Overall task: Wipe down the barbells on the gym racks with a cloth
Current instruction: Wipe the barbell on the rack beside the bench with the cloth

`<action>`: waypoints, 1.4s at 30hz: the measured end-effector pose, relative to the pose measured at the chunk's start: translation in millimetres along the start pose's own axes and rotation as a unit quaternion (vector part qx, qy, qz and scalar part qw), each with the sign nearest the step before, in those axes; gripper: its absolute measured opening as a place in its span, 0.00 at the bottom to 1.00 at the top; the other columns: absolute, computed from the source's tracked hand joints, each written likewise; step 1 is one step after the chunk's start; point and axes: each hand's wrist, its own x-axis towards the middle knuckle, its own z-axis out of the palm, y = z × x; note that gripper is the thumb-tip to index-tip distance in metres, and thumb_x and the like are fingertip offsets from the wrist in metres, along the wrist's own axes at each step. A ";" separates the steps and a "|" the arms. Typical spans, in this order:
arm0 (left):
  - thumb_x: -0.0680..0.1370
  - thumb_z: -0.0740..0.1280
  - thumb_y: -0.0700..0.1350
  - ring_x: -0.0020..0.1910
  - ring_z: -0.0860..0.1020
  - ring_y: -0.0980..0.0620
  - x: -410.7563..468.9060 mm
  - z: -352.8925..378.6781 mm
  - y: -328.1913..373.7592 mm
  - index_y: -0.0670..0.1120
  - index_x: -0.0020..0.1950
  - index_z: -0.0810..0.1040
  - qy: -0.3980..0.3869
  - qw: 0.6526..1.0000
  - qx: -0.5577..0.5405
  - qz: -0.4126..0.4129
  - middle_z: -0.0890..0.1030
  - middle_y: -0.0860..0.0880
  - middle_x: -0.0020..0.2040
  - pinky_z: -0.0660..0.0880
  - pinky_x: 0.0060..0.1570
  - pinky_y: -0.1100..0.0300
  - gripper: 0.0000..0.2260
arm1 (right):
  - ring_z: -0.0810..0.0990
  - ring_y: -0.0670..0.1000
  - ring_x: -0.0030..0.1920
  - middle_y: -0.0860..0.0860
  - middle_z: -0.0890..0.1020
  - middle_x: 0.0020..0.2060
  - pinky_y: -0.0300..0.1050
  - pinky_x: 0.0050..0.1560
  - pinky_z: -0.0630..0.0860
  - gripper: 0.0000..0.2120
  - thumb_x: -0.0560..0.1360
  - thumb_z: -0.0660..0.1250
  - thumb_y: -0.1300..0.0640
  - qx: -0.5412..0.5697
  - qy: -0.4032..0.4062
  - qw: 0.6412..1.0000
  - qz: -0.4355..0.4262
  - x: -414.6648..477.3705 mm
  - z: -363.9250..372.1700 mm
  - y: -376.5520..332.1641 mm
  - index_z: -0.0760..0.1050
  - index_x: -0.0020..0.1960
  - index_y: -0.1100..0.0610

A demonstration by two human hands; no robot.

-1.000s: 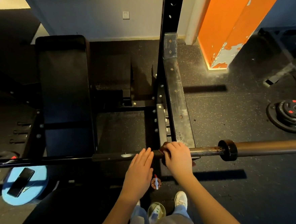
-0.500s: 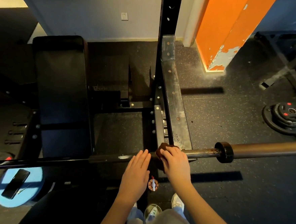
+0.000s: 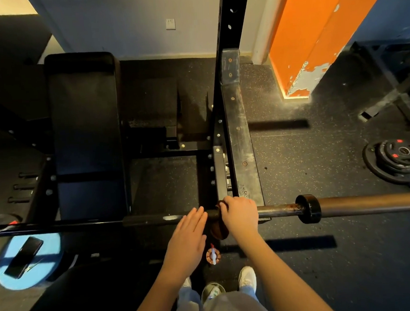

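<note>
Mid-wipe: right hand is curled over the dark cloth, clamping it round the barbell, which runs left-right, just near of the rack upright. Left hand is flat with straight fingers, tips at the bar just left of the cloth, gripping nothing. Likely next: slide the cloth right along the rusty shaft to the collar, keeping the wrap tight.

**Both hands at bar**

L hand: flat, palm down, fingers straight & together, tips at the bar; contact unclear. R hand: knuckles up, fingers curled over the bar, gripping cloth against it. Both forearms bare, reaching fwd, hands just beside each other.
</note>
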 end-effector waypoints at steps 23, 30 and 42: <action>0.83 0.57 0.48 0.76 0.42 0.58 1.1 1.4 6.0 0.50 0.79 0.49 -0.001 1.000 0.019 -0.022 0.49 0.54 0.80 0.36 0.71 0.62 0.27 | 0.82 0.57 0.55 0.54 0.84 0.54 0.54 0.57 0.78 0.19 0.64 0.79 0.61 0.015 0.067 0.997 -0.037 -45.5 7.8 32.5 0.82 0.55 0.56; 0.83 0.56 0.48 0.78 0.45 0.55 2.2 2.9 4.9 0.50 0.79 0.49 -0.008 0.999 0.029 -0.023 0.49 0.53 0.80 0.39 0.73 0.60 0.27 | 0.81 0.53 0.52 0.50 0.84 0.50 0.51 0.58 0.75 0.09 0.75 0.69 0.56 0.040 0.077 0.996 -0.007 -21.1 -0.8 33.1 0.81 0.55 0.53; 0.83 0.57 0.48 0.78 0.45 0.55 2.1 1.8 5.4 0.50 0.79 0.49 -0.002 0.999 0.024 -0.021 0.49 0.53 0.80 0.37 0.71 0.61 0.27 | 0.82 0.59 0.56 0.56 0.83 0.54 0.55 0.58 0.75 0.22 0.62 0.80 0.63 0.022 0.094 0.995 -0.009 -52.4 4.0 48.6 0.81 0.55 0.58</action>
